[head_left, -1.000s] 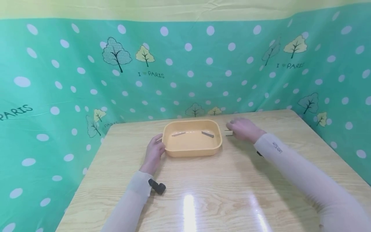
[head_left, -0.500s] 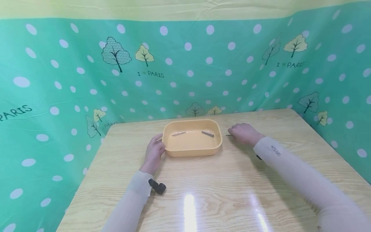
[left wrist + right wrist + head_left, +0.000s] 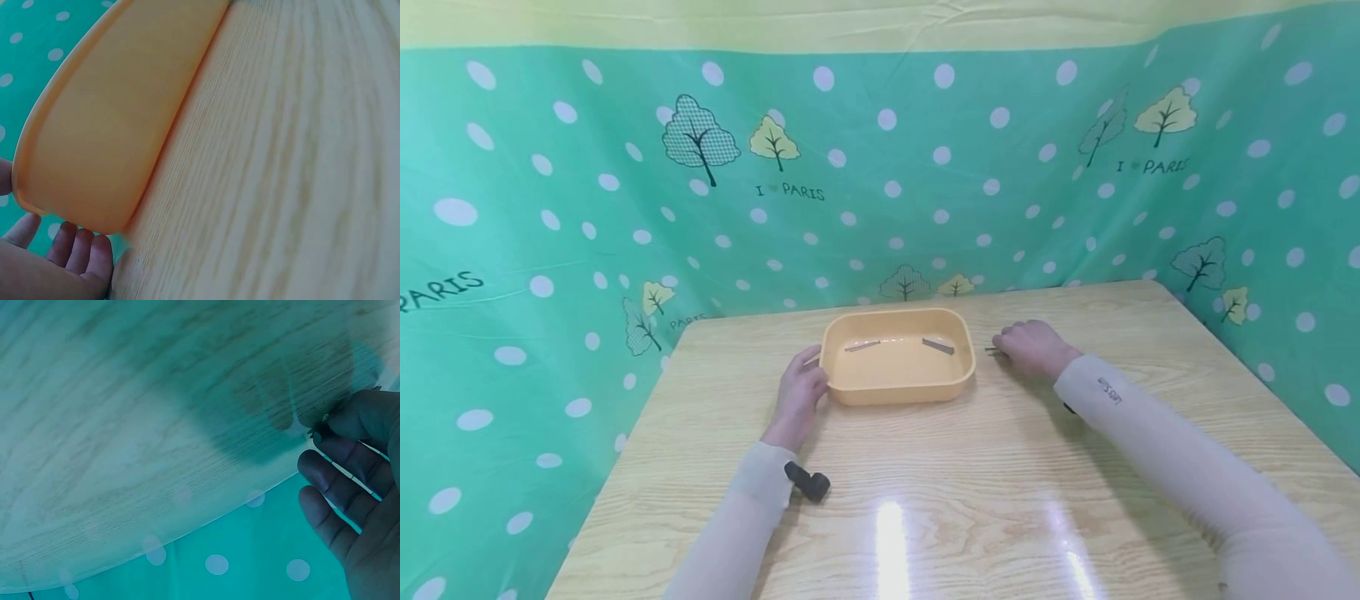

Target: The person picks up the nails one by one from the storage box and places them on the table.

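Note:
A pale orange rectangular tray point(image 3: 895, 396) stands at the back middle of the table. My left hand point(image 3: 797, 396) holds its left end; in the left wrist view the fingers point(image 3: 81, 250) lie against the tray's end wall point(image 3: 106, 125), with the thumb near the rim. Inside the tray lie a pair of thin grey metal sticks point(image 3: 862, 347) and a thicker bunch of similar sticks point(image 3: 937, 346). Right of the tray, my right hand point(image 3: 1036, 348) pinches thin dark sticks point(image 3: 992, 350) between thumb and index finger, close to the tabletop. Most of their length is hidden.
The light wood table point(image 3: 925, 467) reaches back to a green curtain point(image 3: 940, 200) with white dots and trees. Black straps sit at the wrists, one with a small camera point(image 3: 807, 483). Light reflections streak the front of the table.
My right hand has come down slightly, nearer the tabletop, and the sticks' ends now show closer together. The left hand and the tray have stayed put.

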Demonstrator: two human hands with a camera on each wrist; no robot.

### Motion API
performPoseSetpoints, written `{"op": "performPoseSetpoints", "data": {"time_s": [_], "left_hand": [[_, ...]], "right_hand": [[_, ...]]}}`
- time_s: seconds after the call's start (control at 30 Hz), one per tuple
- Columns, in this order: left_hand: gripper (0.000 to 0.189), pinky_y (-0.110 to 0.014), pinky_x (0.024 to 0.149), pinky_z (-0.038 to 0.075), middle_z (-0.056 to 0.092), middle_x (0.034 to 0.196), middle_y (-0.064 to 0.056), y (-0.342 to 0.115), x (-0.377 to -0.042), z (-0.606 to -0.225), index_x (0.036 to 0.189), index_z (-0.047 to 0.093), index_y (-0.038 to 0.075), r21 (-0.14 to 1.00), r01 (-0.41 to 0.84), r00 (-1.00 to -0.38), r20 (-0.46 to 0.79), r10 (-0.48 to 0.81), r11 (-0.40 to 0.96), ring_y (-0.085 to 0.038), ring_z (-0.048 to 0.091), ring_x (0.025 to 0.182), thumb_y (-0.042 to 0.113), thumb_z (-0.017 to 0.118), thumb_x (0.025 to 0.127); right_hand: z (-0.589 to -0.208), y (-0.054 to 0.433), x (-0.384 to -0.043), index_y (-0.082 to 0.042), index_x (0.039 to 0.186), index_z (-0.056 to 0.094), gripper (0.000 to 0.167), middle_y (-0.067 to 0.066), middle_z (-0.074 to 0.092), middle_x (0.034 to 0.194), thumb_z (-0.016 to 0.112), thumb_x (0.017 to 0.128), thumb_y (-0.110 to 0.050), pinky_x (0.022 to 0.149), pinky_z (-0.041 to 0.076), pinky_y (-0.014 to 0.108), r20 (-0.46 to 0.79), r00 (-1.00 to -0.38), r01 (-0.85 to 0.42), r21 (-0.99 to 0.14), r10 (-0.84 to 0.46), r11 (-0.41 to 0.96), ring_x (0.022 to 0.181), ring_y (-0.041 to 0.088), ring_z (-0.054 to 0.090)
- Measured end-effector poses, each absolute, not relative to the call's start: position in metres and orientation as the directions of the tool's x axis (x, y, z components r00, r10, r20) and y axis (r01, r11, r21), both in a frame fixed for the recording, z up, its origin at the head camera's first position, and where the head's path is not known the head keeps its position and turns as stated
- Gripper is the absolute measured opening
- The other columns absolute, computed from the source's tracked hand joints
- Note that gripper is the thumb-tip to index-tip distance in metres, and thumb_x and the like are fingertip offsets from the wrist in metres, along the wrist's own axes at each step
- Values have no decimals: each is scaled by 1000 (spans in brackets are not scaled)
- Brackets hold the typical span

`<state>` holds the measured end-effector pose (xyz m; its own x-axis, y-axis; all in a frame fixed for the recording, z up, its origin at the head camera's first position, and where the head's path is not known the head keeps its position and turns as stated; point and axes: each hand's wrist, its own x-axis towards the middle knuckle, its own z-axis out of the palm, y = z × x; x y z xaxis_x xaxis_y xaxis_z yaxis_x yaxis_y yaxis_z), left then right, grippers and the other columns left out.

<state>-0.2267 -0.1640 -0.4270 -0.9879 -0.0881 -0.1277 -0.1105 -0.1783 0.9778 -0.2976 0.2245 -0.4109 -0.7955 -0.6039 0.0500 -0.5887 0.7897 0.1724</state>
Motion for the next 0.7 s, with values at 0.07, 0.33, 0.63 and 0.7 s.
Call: {"op": "performPoseSetpoints", "data": {"time_s": [0.07,0.33,0.63,0.7], "left_hand": [[65,-41,106,38,43,141,-17,-164,-227,-427,141,41,10,979,-107,-989,-123,-87,-176,-30,45,127,-4,49,78],[64,-40,105,39,44,140,-17,-165,-226,-427,140,43,10,977,-105,-988,-125,-96,-187,-30,46,126,-5,49,78],[62,-40,106,39,42,142,-17,-164,-226,-424,141,41,9,978,-102,-990,-117,-77,-182,-30,46,126,-3,49,81],[62,-40,106,39,42,142,-17,-164,-226,-425,141,41,9,977,-100,-990,-117,-78,-190,-30,46,126,-4,49,80]], "right_hand": [[-410,224,-298,-11,81,64,6,4,62,73,65,87,-10,65,53,39,50,-792,-593,176,-609,786,65,21,58],[-411,222,-300,-11,83,65,4,4,64,76,65,88,-12,66,54,39,34,-784,-604,190,-620,774,68,21,60],[-412,222,-300,-8,86,66,5,5,66,78,68,86,-13,66,55,38,24,-787,-600,207,-617,773,69,21,61],[-411,221,-300,-8,86,66,5,5,65,78,68,85,-13,66,55,38,24,-786,-601,203,-617,773,68,21,61]]}}
